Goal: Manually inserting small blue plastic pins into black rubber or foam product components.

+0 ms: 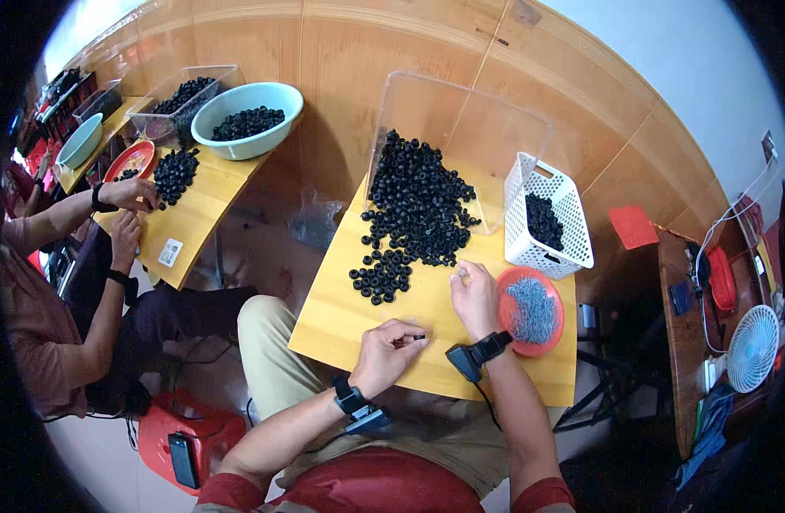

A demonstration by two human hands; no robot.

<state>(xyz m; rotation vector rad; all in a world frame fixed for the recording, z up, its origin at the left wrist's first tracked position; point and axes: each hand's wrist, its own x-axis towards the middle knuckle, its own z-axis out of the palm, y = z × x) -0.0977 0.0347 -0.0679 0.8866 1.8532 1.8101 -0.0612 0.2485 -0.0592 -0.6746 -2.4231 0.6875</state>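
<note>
My left hand (387, 354) is closed in a pinch on a small black ring-shaped part (420, 337), just above the near half of the yellow table (341, 329). To its right and a little farther off, my right hand (474, 301) has thumb and finger pressed together; what sits between the tips is too small to make out. Beside that hand stands a red plate (556, 329) heaped with thin grey metal pieces, perhaps screws (531, 309). Beyond both hands lies a large pile of black ring-shaped parts (422, 197), with a smaller cluster (381, 276) nearer me.
A clear plastic bin (461, 115) lies behind the pile. At its right, a white perforated basket (572, 244) contains more black parts. Leftward, a co-worker's hands (129, 201) work at another yellow table (206, 214) with a pale green basin (277, 141). A white fan (753, 348) stands far right.
</note>
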